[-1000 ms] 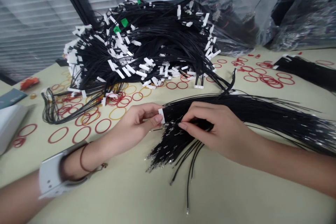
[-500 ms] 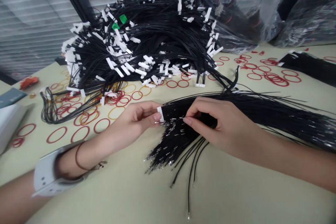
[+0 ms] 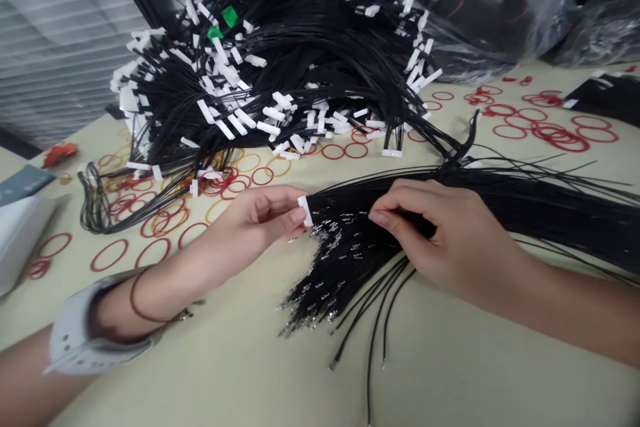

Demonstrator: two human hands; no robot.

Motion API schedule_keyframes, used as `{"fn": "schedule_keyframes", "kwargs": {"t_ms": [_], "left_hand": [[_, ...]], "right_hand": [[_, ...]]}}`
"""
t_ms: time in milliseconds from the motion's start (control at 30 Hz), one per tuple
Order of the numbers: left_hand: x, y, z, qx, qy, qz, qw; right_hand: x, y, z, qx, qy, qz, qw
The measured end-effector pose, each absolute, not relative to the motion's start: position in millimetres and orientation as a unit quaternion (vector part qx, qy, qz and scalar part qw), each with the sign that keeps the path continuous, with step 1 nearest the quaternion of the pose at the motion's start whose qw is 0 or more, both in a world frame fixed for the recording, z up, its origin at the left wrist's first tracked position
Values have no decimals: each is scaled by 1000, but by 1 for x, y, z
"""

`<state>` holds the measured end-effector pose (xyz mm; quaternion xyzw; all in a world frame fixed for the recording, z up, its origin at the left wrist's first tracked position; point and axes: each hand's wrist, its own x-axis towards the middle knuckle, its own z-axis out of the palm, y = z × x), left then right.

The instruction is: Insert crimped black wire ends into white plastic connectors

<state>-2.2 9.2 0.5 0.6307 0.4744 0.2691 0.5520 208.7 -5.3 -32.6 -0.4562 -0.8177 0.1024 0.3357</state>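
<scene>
By black wires, left hand pinches white connector.

No legible txt/nos. from here. Faint marks on blue-grey card, LH side, too blurry tbh.

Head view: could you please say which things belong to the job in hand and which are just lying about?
Probably the job:
- white connector in left hand
- black wires under right hand
- pile of wired connectors

Seemingly lying about:
- red bands
- orange scrap
- grey card

White connector in left grip
</scene>
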Motion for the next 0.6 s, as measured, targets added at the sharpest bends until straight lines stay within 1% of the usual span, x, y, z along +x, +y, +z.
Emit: {"fn": "schedule_keyframes", "kwargs": {"t_ms": [267, 433, 600], "left_hand": [[-4, 9, -3, 632, 474, 266, 553], [-6, 10, -4, 617, 468, 270, 571], [-10, 10, -7, 602, 466, 257, 595]], "right_hand": [[208, -5, -34, -441, -820, 89, 353], [209, -5, -33, -427, -827, 79, 357], [210, -4, -34, -387, -847, 13, 364]]}}
